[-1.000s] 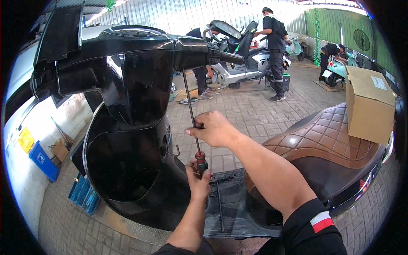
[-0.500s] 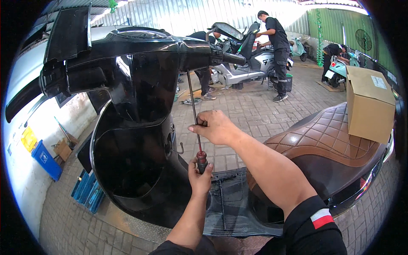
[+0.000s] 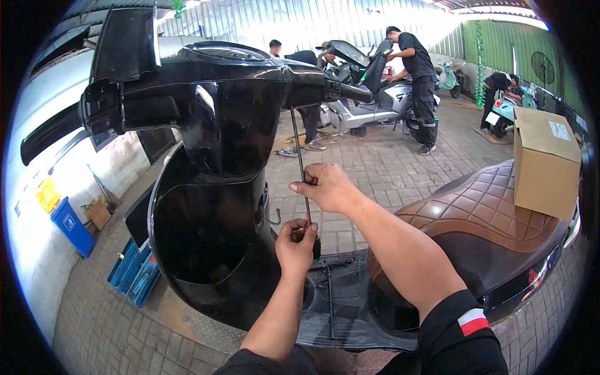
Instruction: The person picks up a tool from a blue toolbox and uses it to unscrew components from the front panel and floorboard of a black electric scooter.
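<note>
A long screwdriver [image 3: 299, 147] stands nearly upright, its tip at the underside of the black scooter's handlebar cover [image 3: 250, 84]. My left hand [image 3: 296, 247] is closed around its handle, with fingers and thumb covering most of it. Higher up, my right hand [image 3: 328, 187] pinches the thin metal shaft between thumb and fingers. Left of my hands is the scooter's glossy black inner leg shield [image 3: 206, 231], with a small bent hook beside it. The ribbed footboard [image 3: 340, 306] lies below my hands. Whether the tip sits in a screw cannot be made out.
A cardboard box [image 3: 547, 165] stands on the brown quilted seat [image 3: 481, 200] at the right. A blue bin [image 3: 72, 225] and blue crate [image 3: 134, 272] are at the left. Several people work on other scooters farther back, including a grey one [image 3: 375, 103].
The view has shifted, so the scooter appears farther right and slightly lower. My left hand has come up around the screwdriver handle, covering its red part. My right hand still pinches the shaft.
</note>
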`<state>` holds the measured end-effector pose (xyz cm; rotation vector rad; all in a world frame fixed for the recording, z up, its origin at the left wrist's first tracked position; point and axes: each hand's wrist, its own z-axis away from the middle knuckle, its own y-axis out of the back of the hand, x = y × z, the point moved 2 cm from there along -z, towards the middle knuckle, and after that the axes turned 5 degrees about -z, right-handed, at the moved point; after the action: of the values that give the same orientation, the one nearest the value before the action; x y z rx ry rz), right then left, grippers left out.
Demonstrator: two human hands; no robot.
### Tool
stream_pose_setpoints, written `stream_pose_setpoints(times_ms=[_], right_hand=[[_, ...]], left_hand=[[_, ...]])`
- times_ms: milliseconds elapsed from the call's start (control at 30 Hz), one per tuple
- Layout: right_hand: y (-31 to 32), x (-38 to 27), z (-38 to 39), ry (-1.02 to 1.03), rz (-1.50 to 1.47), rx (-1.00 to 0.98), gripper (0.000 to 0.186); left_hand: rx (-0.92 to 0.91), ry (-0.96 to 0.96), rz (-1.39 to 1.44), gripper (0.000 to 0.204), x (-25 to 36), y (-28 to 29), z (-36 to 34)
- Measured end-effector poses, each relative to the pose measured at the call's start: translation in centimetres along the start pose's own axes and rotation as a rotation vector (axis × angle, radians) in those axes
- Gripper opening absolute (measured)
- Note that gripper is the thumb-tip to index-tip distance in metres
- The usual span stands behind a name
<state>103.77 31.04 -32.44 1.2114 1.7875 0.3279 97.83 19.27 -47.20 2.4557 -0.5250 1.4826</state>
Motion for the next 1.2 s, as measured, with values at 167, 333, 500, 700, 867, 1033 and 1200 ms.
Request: stream_pose_setpoints(times_ms=[167,333,500,700,867,1033,1200], right_hand=[[-0.2,-0.3,0.2,0.021,-0.036,0.018,0.045],[-0.5,0.8,-0.5,0.092,-0.328,0.0,0.038],[-0.5,0.5,-0.5,0.128,-0.121,0.066,0.031],[0.1,0.1,0.1,-0.019,-0.145,0.057,0.033],[-1.2,0.5,1.1,-0.002,-0.112,0.098,0.034],[-2.8,1.6,4.5,-0.099,-0.122,0.158,0.035],[-3.8,1.4,6.3,-0.104,-0.05,0.152,0.033]], left_hand=[[0.015,0.104,0.076,0.011,1.7,-0.5,-1.3],[0.021,-0.028,-0.007,0.021,2.7,-0.7,-1.3],[-0.028,-0.012,0.135,0.026,1.4,-0.8,-1.7],[-0.09,-0.009,-0.027,0.025,4.1,-1.4,-2.1],[-0.131,0.025,-0.025,0.024,2.6,-1.1,-1.6],[-0.155,0.107,-0.063,0.023,2.1,-1.2,1.3],[-0.157,0.075,-0.152,0.023,1.7,-1.0,3.5]])
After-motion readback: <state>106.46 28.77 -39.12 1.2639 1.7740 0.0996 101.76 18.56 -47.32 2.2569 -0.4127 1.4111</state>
